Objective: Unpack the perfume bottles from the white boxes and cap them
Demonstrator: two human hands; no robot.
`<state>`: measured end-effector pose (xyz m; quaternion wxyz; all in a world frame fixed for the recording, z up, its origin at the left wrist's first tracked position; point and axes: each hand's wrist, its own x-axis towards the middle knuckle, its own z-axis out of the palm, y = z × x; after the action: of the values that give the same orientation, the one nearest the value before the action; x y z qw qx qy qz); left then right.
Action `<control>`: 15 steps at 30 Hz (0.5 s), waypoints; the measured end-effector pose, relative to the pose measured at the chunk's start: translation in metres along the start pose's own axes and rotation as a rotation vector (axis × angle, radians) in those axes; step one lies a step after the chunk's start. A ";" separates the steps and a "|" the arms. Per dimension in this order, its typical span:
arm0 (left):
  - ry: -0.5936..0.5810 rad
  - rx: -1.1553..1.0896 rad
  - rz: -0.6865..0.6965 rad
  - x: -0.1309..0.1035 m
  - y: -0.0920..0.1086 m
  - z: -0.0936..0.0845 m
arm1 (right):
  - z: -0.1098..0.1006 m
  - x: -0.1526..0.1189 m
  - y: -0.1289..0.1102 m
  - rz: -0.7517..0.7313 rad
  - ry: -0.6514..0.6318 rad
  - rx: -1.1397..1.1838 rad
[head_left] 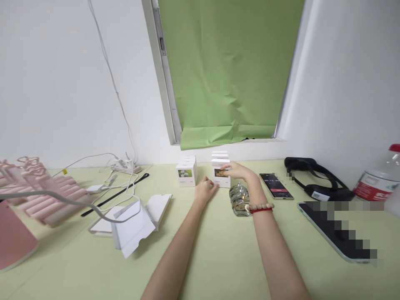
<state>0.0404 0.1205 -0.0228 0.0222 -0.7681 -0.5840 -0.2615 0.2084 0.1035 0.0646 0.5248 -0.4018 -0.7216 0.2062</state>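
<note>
White boxes stand in two rows on the pale green worktop [215, 258], close to the wall. The front box of the right row [222, 180] has a small picture on it, and both our hands are at this box. It stands upright, and we think it is a little taller than wide, so its long way goes up and down.

Our right hand [240, 171] comes from the right, so the box is to its left. Its fingers bend across the top part of the picture side, so this hand looks nearer. Our left hand [203, 189] rests low, between the two rows. From there the box is just to the right, and our fingertips are by its bottom left corner.

We cannot tell if either grip pinches the box or only touches it, because the fingers look small and cover each other.

The front box of the left row [186, 176] stands apart from our hands. A shiny clear bundle [239, 201] sits beside our right wrist.
</note>
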 end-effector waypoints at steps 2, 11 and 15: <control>0.007 0.005 -0.003 0.000 0.000 0.001 | -0.002 0.001 -0.005 0.158 -0.155 -0.059; 0.060 0.040 -0.021 -0.001 0.000 0.003 | -0.009 -0.003 -0.032 0.472 -0.230 -0.193; 0.053 0.053 -0.004 0.000 -0.002 0.004 | -0.009 -0.004 -0.028 0.504 -0.325 -0.259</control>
<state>0.0405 0.1223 -0.0269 0.0575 -0.7589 -0.5915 -0.2664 0.2068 0.0826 0.0855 0.2798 -0.5932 -0.6938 0.2975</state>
